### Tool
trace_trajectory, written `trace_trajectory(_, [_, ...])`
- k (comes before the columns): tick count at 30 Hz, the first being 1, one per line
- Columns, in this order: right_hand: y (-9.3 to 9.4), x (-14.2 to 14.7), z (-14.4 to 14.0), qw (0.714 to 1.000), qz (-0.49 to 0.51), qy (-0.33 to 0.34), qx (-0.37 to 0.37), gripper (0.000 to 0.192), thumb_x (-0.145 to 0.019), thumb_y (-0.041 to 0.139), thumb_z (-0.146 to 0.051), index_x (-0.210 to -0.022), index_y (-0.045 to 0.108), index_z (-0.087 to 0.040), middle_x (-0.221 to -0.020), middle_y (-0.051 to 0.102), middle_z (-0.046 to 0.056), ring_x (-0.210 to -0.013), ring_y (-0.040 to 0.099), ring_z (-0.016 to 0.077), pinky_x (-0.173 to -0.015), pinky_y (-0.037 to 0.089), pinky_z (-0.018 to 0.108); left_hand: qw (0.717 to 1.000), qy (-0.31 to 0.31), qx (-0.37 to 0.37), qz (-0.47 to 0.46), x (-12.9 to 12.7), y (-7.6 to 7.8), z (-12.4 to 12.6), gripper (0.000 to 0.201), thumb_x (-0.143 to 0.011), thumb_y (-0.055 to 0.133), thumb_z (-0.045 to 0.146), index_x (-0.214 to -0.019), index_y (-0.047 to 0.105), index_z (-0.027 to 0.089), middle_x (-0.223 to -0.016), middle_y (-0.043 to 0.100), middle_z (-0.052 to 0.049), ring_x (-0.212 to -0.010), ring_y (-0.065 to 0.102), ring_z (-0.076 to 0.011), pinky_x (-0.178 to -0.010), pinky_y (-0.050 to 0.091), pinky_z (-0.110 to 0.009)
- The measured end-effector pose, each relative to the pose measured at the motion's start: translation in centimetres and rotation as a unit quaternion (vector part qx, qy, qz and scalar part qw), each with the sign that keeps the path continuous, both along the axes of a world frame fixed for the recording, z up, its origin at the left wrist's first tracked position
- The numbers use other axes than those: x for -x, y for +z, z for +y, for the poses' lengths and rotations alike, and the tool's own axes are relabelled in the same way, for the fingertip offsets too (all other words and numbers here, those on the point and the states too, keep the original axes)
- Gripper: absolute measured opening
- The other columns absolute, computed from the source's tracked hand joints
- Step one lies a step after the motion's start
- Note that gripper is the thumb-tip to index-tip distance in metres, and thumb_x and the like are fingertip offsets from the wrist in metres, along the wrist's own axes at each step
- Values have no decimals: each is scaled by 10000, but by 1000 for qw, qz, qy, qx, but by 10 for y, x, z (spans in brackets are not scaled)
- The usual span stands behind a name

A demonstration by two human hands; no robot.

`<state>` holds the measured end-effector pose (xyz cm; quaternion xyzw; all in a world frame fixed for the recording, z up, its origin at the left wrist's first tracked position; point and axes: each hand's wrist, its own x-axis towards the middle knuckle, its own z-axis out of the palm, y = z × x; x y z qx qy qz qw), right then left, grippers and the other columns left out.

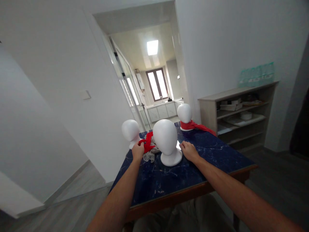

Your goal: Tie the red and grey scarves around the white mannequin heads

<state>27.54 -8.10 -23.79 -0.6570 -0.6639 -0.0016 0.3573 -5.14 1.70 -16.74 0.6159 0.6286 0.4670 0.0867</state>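
While your left hand (138, 150) grips the red scarf (147, 142) at 11 o'clock of the near mannequin head (167, 141) | right hand (189, 150) empty, fingers loosely curled at 3 o'clock | step judged: scarf pickup | next calls for lifting it clear of the grey cloth (150, 155).

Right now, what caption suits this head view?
Left hand gripping red scarf beside white mannequin head; right hand resting on blue table.

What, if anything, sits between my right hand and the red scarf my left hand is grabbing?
The nearest white mannequin head stands between them. The right hand rests on the table beside its base, and the left hand grips the red scarf on its other side.
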Motion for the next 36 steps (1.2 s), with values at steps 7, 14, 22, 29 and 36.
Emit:
trace_trajectory(7, [-2,-1,-1,997,77,3,-24,342,-1114,419,-391,-918,640,-217,-969,747,82,-941,669,225,-799,380,310,958,-122,-45,-257,26,112,-14,304,-857,623,399,-966,710,129,-762,720,-39,-736,675,-196,-782,568,-331])
trace_trajectory(14, [33,-10,-27,974,173,-56,-138,397,-1095,275,-339,-820,544,-244,-873,678,98,-864,624,244,-798,452,345,917,-270,3,-294,27,221,-99,238,-865,695,344,-961,702,127,-771,692,-32,-728,672,-169,-741,556,-288])
trace_trajectory(22, [117,92,-136,909,233,222,-266,586,-897,781,-522,-1389,577,-278,-1325,631,103,-1245,595,311,-1038,526,471,885,-384,66,-254,6,235,-154,330,-975,691,379,-1137,724,94,-963,730,-115,-971,754,-329,-816,640,-495])
trace_trajectory(29, [137,139,-119,870,346,340,-87,555,-802,861,-456,-1276,651,-257,-1076,742,30,-1003,707,251,-908,591,411,830,-464,39,-307,-48,215,-215,300,-1010,657,400,-1148,723,142,-955,738,-92,-996,760,-314,-871,646,-474])
trace_trajectory(36, [147,42,-110,830,381,396,97,352,-919,740,-509,-979,698,-164,-583,560,-54,-536,567,135,-711,556,334,701,-533,47,-472,-64,264,-264,271,-1013,604,287,-1196,713,119,-916,746,-81,-868,741,-195,-926,616,-372])
